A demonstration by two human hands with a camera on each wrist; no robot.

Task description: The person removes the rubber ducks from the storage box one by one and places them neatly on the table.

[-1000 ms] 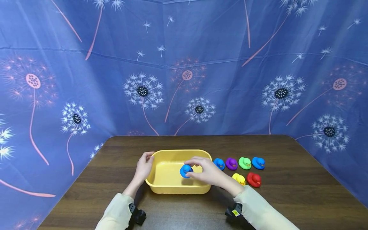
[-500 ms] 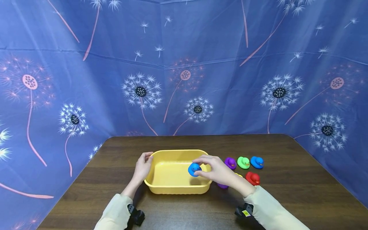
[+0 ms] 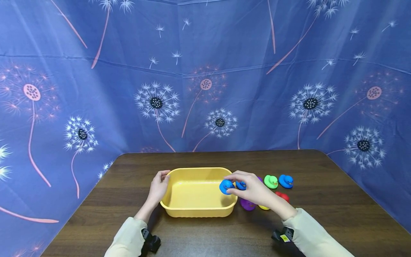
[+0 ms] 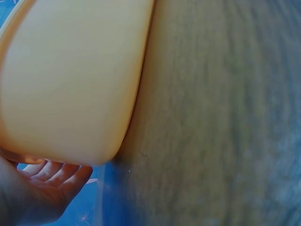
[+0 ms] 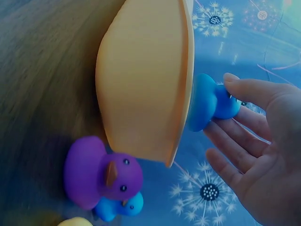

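A yellow plastic basin point(image 3: 199, 212) stands on the wooden table, its inside bare. My left hand point(image 3: 158, 186) holds its left end, thumb at the rim and fingers along the outside wall in the left wrist view. Over the basin's right rim, my right hand point(image 3: 255, 189) pinches a blue rubber duck point(image 3: 226, 186) between thumb and fingers. In the right wrist view that duck point(image 5: 204, 103) overlaps the basin's rim. Just right of the basin sit a purple duck point(image 3: 248, 204) and another blue duck point(image 3: 241, 185), partly behind the right hand.
Farther right on the table point(image 3: 337, 214) are a green duck point(image 3: 271, 181), a blue one point(image 3: 285, 181) and a red one point(image 3: 283, 196). The right forearm partly covers a yellow duck point(image 3: 264, 207). A blue dandelion-print cloth point(image 3: 257, 135) hangs behind the table.
My right hand has moved right with the blue duck, from over the basin's middle to its right rim. My left hand stays on the basin.
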